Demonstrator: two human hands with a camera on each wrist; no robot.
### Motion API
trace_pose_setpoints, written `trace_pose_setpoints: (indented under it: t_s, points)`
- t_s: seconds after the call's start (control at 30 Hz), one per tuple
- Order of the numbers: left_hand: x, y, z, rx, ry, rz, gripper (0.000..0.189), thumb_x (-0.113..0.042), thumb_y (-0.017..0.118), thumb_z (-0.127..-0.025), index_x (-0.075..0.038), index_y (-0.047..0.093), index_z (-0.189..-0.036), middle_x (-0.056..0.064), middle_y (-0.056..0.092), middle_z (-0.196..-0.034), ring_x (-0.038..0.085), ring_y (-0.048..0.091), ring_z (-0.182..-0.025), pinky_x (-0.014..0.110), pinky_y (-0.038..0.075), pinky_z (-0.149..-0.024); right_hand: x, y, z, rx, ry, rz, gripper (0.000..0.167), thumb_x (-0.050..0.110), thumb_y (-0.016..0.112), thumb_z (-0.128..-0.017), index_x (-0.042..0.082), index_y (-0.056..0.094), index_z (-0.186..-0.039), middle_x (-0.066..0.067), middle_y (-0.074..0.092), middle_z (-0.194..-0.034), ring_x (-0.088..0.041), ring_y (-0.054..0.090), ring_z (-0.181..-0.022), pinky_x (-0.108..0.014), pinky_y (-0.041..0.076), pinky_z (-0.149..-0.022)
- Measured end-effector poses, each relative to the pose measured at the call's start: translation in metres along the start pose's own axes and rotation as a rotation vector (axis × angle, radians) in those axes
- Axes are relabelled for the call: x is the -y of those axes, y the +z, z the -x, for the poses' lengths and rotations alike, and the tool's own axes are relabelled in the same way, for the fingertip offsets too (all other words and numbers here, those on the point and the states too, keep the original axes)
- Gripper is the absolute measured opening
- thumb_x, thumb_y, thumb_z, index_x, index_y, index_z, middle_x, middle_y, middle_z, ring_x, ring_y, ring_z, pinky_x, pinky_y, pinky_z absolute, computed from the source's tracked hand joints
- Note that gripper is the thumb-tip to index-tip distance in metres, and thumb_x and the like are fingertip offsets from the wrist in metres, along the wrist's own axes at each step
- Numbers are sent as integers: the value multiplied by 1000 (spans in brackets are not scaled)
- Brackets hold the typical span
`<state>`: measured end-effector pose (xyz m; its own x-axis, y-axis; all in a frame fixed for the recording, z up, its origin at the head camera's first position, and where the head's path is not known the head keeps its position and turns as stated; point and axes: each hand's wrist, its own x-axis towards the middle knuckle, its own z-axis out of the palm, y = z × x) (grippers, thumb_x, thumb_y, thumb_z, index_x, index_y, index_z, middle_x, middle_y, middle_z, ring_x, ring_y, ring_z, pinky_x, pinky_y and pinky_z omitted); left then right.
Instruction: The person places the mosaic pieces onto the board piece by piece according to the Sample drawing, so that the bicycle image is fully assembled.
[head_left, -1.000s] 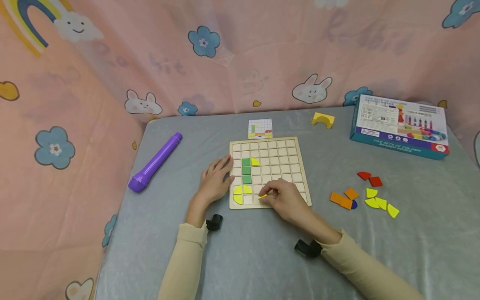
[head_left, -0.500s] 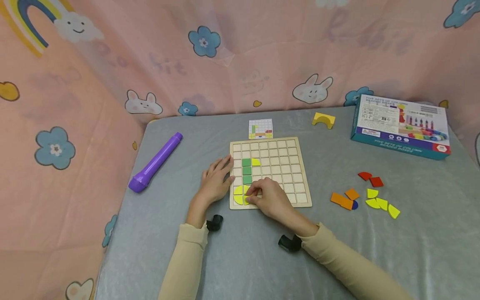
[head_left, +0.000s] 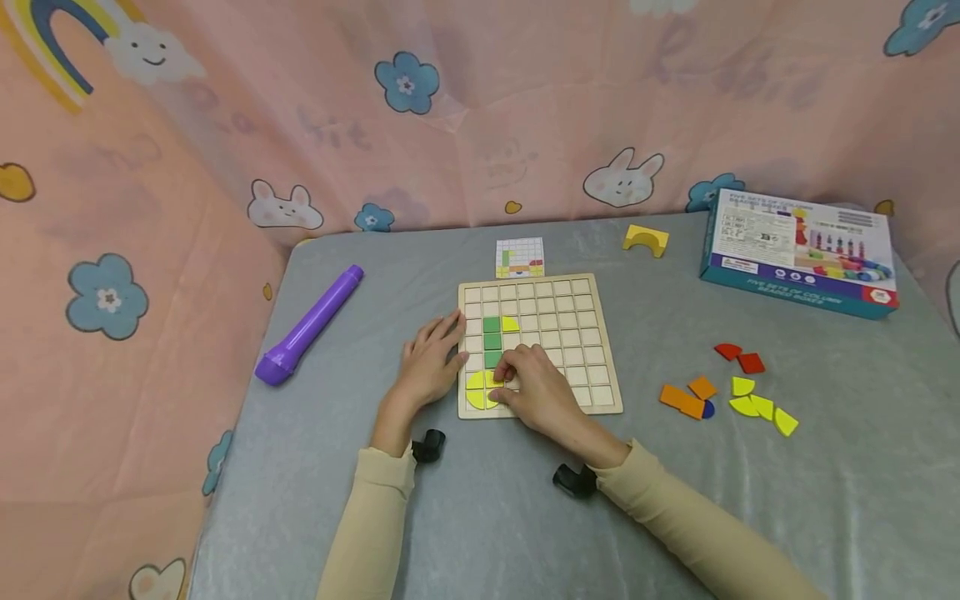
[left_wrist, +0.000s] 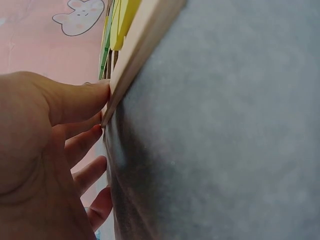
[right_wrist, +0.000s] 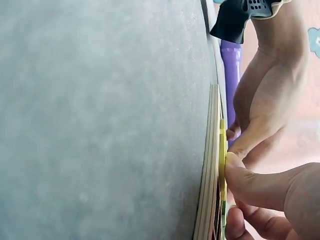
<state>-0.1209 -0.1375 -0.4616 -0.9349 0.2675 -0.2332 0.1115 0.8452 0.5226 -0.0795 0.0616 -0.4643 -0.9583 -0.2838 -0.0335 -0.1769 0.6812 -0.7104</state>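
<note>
A wooden grid board point(head_left: 540, 411) lies on the table in the head view. Along its left edge rests my left hand point(head_left: 429, 367), fingers extended, thumb tip against the rim in the left wrist view. My right hand point(head_left: 542, 389) is over the board's lower left, fingers bent, thumb tip on a yellow quarter-circle tile point(head_left: 491, 401). Together with the neighbouring yellow quarter-circle tiles point(head_left: 475, 392) it makes a round shape, partly covered by the fingers. Green square tiles point(head_left: 492, 342) stand in a column above, beside a single yellow quarter-circle tile point(head_left: 510, 324).
Right of the board lie loose yellow tiles point(head_left: 762, 406), orange tiles point(head_left: 682, 401), red tiles point(head_left: 751, 363) and a blue tile point(head_left: 708, 409). Behind are a pattern card point(head_left: 520, 257), a yellow arch block point(head_left: 646, 240) and a box point(head_left: 801, 252). A purple toy microphone point(head_left: 309, 325) lies left.
My right hand has moved left across the board with a yellow quarter-circle tile, which now sits in the lower left round shape. The fingertips have lifted slightly. My left hand has stayed put.
</note>
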Motion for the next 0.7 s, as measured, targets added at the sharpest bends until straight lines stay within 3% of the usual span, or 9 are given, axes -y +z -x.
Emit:
trace_pose_setpoints:
  t_s: [0.3,0.53,0.7]
  points:
    - [1,0,0,6,0,1,64,-28,54,-112,-20,27,-169,-4,18,-179,27,14,-166,60,23,-122,-11,-15,7,-25,37,2,17,18,87,-90,14,71,-88,-2,63,-91,-19,50,-87,-33,42,-73]
    - [1,0,1,10,3,10,64,-28,54,-112,-20,27,-170,-4,17,-179,27,13,-167,62,21,-124,-44,-47,23,-117,41,-38,14,11,84,-91,8,72,-96,-6,66,-93,-23,52,-91,-36,41,-80]
    - [2,-1,1,11,8,10,64,-29,54,-112,-20,26,-170,-5,17,-180,27,12,-167,62,20,-124,-67,-75,43,-116,98,-10,17,11,81,-94,4,71,-105,-15,66,-105,-30,54,-97,-43,44,-85]
